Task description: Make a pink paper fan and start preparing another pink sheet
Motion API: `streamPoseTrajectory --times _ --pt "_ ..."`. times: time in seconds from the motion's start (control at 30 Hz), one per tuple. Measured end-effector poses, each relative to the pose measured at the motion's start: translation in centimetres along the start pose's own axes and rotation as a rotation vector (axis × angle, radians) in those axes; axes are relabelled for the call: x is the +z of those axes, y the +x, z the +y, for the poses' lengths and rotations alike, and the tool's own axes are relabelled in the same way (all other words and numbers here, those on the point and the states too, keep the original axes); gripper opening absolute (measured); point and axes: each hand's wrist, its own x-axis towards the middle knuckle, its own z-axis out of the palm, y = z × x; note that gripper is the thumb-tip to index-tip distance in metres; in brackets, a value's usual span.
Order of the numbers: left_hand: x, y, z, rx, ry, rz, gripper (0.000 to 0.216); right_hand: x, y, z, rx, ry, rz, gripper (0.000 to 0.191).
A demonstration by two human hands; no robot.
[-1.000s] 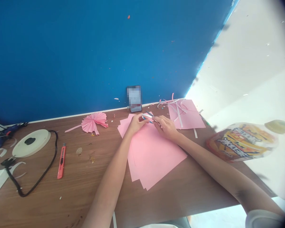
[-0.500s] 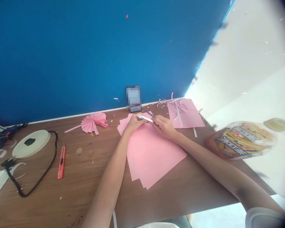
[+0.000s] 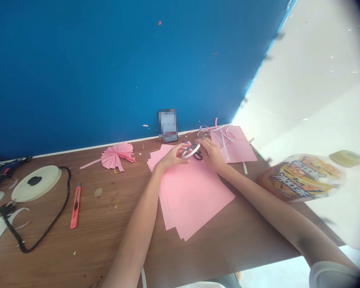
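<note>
Over the stack of pink paper (image 3: 195, 200) I hold a roll of white tape (image 3: 192, 152), tilted so that its ring opening shows. My left hand (image 3: 173, 157) has its thumb and fingers round the roll's left side. At the roll's upper right edge, the fingers of my right hand (image 3: 211, 154) are bent and closed; their tips are partly hidden. Scissors (image 3: 198, 156) with dark handles lie on the paper behind the roll, partly covered by it and by my right hand.
A pink folded paper fan (image 3: 117, 156) and a red box cutter (image 3: 76, 206) lie to the left, near a cream disc (image 3: 37, 184) with a black cord. At right are pink sheets (image 3: 243, 146) with strips and a large bottle (image 3: 306, 178). A phone (image 3: 168, 125) leans on the wall.
The tape roll has turned from nearly edge-on to showing its opening. My left fingers have spread wider round it, and my right hand has moved slightly up, uncovering the scissors' handles.
</note>
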Motion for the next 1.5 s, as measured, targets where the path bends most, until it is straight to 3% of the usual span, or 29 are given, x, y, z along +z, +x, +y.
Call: streamPoseTrajectory --times 0.13,0.47,0.67,0.8,1.13,1.3,1.5 --pt "-0.3 0.2 -0.2 0.006 -0.012 0.019 0.087 0.2 0.0 -0.1 0.024 0.038 0.007 0.033" --pt "2.1 0.8 -0.5 0.038 0.268 0.111 0.094 0.6 0.0 0.2 0.135 0.114 -0.005 0.035" --pt "2.0 1.4 -1.7 0.170 0.437 0.408 0.080 1.0 -0.2 0.8 0.307 0.335 0.035 0.038" --pt "1.1 1.6 -2.9 0.123 0.459 0.624 0.080 1.5 -0.8 0.7 0.289 0.285 0.115 0.034" --pt "1.3 1.3 -2.9 0.039 0.389 0.540 0.081 2.1 -1.5 0.0 0.125 0.100 -0.083 0.043" --pt "1.2 1.4 -3.0 0.027 0.361 0.533 0.082 2.5 -1.5 0.5 0.165 0.111 -0.045 0.053" --pt "1.4 1.4 -2.7 0.036 0.392 0.528 0.082 2.5 -1.5 1.0 0.198 -0.016 -0.006 0.024"
